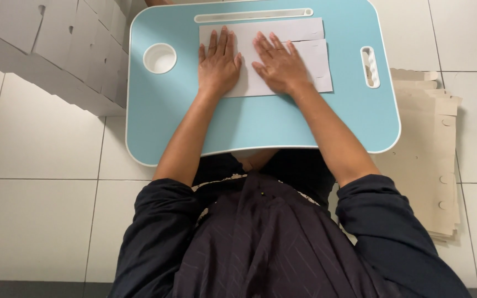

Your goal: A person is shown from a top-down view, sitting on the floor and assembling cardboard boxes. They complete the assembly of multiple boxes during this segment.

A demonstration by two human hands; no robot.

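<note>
Flat hands [219, 63] [280, 65] hide the cardboard sheet's [310, 33] middle.

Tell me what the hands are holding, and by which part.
Nothing is gripped. The left hand and right hand press flat, palms down, on the middle of the white folded cardboard sheet.

Flat white cardboard sheet [305, 60], folded panels overlapping, lying across the far middle of the blue surface [260, 124], pressed under both palms

Both hands, left hand [218, 63] beside right hand [280, 65], are lying flat on the cardboard sheet [316, 55] at the lap table's [260, 121] far edge; a stack of flat cardboard [432, 160] is lying on the floor off its right edge.
</note>
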